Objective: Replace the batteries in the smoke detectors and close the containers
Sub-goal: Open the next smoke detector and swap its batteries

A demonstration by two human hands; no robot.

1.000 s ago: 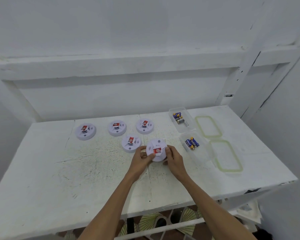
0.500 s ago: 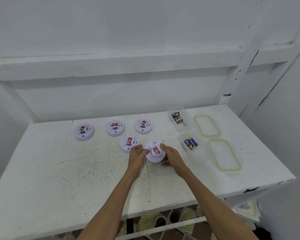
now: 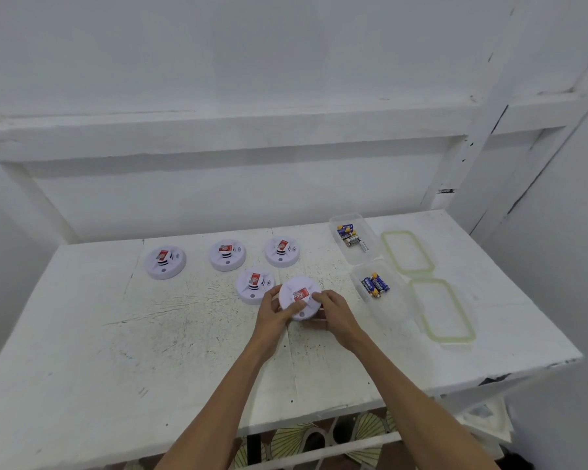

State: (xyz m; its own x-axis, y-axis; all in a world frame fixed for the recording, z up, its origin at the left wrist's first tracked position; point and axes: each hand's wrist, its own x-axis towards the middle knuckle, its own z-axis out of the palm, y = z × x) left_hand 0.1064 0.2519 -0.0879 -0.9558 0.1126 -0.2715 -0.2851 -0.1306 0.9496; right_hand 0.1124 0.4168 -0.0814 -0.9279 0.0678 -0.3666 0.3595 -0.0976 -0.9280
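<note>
While both grips curl round one smoke detector (image 3: 299,298), the left grip (image 3: 274,315) clasps its left rim and the right grip (image 3: 336,313) clasps its right rim, with a fingertip lying on the face next to the red label. That white round detector sits near the middle of the desk (image 3: 150,334), tipped a little towards the person; whether it rests on the surface I cannot tell. Just beside it on the left lies a second detector (image 3: 253,285), close to the left grip's fingers. Farther back three more detectors (image 3: 165,262) (image 3: 227,255) (image 3: 281,252) lie in a row, label side up. To the right stand two clear containers, both open: the near container (image 3: 392,307) holds blue batteries (image 3: 374,284), the far container (image 3: 367,232) holds a mixed bunch of batteries (image 3: 348,234). Their green-edged lids (image 3: 407,251) (image 3: 442,310) lie flat on the desk just beside them, on the right.
</note>
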